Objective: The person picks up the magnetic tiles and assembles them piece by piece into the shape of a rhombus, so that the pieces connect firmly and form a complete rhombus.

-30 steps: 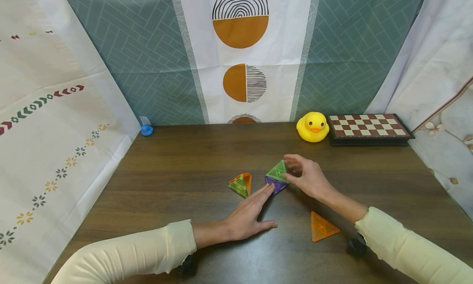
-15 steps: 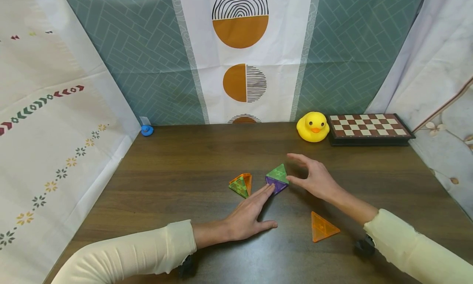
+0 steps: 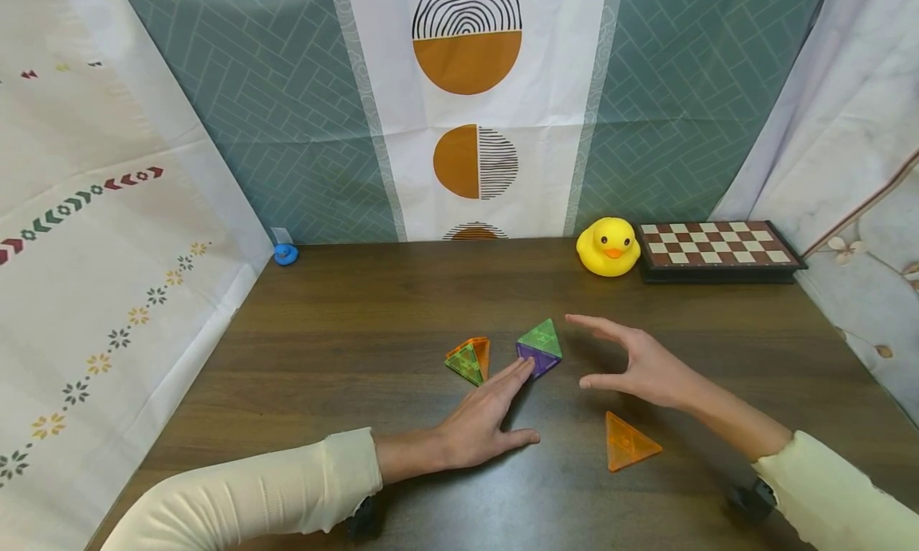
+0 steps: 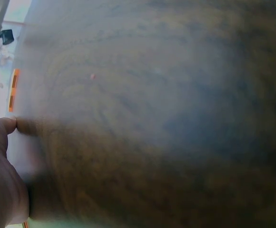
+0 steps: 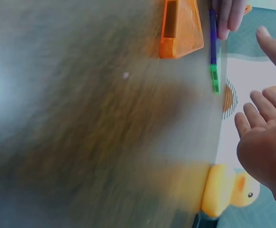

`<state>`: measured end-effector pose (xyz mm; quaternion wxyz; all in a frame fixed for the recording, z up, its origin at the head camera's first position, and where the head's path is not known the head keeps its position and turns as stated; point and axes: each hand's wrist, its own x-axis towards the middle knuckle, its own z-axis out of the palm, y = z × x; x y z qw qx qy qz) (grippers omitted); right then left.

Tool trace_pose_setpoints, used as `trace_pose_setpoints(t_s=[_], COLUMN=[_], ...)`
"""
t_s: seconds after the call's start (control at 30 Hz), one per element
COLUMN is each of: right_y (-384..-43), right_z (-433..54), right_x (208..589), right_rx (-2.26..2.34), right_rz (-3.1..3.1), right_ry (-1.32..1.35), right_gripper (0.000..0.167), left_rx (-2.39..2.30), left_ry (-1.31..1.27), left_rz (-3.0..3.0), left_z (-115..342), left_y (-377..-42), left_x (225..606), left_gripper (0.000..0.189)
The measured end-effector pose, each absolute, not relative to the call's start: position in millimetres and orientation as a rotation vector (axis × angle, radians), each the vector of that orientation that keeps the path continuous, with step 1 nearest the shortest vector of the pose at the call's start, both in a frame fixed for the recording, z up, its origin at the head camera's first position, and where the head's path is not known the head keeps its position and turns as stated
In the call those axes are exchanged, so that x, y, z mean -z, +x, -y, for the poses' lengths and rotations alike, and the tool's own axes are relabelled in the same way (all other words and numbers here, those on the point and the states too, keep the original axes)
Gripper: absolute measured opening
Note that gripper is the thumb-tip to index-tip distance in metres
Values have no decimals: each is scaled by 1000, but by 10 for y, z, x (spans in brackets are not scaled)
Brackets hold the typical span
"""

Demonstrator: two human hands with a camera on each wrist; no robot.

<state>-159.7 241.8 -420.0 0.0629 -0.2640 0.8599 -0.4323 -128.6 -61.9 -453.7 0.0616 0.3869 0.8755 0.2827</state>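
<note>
My left hand lies with straight fingers, its fingertips touching a purple triangular tile on the table. A green triangular tile meets the purple one edge to edge, both flat. Right of them my right hand hovers with fingers and thumb spread and nothing between them. Nearer the front, an orange triangular tile lies flat by itself; the right wrist view shows this orange tile from the side. Beyond the left hand sits a small cluster of orange and green triangular tiles, partly leaning on one another.
At the back right stand a yellow rubber duck and a checkered game board box. A small blue duck sits at the back left corner. Cloth hangs behind and beside the wooden table.
My right hand has let go of the green tile and drawn back to the right, its fingers spreading. The green tile now lies flat against the purple one. The left hand stays put.
</note>
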Motion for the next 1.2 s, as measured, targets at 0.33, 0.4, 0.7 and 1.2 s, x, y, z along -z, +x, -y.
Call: trace_pose_setpoints(t_s=[0.33,0.4,0.7,1.2], right_y=[-1340,-1284,-1084,-1035], right_z=[-2684,-2735,-2855,-2906], right_x=[4255,4271,4317,4395], right_rx=[1259,1267,1257,1141], right_rz=[-2438,-2401,-2364,-2491], right_ry=[-910,-911,-942,-1015], right_gripper=[77,74,64,62], left_rx=[-856,-857,-855,-851], left_ry=[1167,1171,1175,1183], left_rz=[-2656,-2657,-2659,-2662], left_z=[621,619,625,625], left_y=[-1283,-1284,-1280,-1280], left_x=[4553,4556,4549,4546], left_gripper=[98,97,97,97])
